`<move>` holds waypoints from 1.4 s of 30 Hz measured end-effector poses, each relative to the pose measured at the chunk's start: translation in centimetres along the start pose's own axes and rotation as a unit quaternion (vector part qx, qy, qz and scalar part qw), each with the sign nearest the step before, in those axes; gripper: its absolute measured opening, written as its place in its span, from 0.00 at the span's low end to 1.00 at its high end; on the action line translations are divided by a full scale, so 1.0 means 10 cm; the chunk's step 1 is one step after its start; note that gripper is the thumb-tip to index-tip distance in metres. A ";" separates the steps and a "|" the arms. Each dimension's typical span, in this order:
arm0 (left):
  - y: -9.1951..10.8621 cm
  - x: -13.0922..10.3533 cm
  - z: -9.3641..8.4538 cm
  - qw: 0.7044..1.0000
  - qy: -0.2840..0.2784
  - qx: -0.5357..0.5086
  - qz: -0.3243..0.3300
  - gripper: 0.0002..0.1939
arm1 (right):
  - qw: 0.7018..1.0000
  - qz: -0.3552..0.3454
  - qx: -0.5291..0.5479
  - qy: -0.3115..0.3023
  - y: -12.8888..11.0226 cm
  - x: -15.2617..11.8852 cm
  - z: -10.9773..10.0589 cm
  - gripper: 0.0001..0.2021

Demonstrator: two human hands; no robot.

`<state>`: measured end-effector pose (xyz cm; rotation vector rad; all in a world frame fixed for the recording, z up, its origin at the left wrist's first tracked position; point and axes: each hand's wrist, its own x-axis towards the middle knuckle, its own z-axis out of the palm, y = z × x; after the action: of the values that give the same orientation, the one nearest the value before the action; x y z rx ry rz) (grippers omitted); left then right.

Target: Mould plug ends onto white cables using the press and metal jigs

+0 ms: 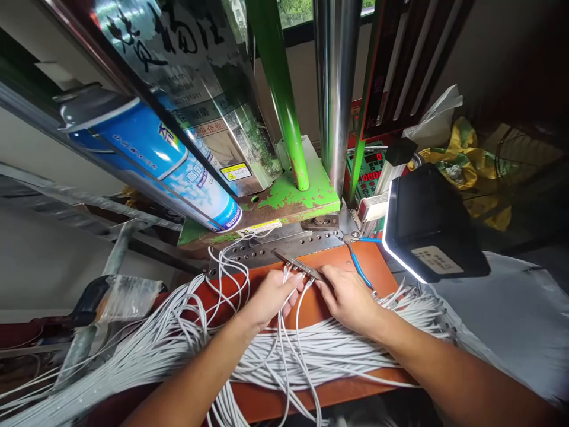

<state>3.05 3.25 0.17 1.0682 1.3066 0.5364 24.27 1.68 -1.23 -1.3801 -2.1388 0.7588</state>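
Both hands meet over the orange-brown work surface [306, 311] at a narrow metal bar [297, 264] with cable ends set along it. My left hand [278, 293] is closed around several white cables [280, 338] just below the bar. My right hand [344, 293] pinches the bar's right end between thumb and fingers. From the bar the held cables hang down toward me. Under both forearms lies a thick bundle of white cables [338, 350], its cut ends at the right. Blue-handled pliers [358, 261] rest just beyond my right hand.
A green machine base [306, 198] with steel and green posts stands ahead. A blue spray can [155, 160] leans at left. The black lamp [438, 219] juts in at right, near a red digital display [372, 166]. Yellow bags [471, 172] lie farther back.
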 end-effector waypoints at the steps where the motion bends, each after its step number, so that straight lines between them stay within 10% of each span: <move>1: 0.00 0.01 0.02 1.000 0.007 0.001 -0.001 0.28 | 1.000 -0.002 -0.005 -0.005 -0.01 0.00 0.00 0.09; 27: 0.02 -0.06 0.20 0.998 0.066 -0.010 0.008 0.27 | 0.998 -0.053 -0.041 -0.015 0.00 0.00 -0.02 0.09; 36: 0.06 -0.10 -0.17 0.990 0.129 -0.022 0.044 0.26 | 1.000 0.002 -0.011 0.018 0.01 0.01 0.00 0.07; 42: -0.05 -0.16 -0.14 0.994 0.073 -0.075 0.022 0.26 | 1.000 0.000 -0.006 0.011 0.01 0.01 -0.01 0.07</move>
<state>1.27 2.12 0.67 0.9481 1.3493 0.7458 24.32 1.85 -1.19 -1.3893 -2.1301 0.7287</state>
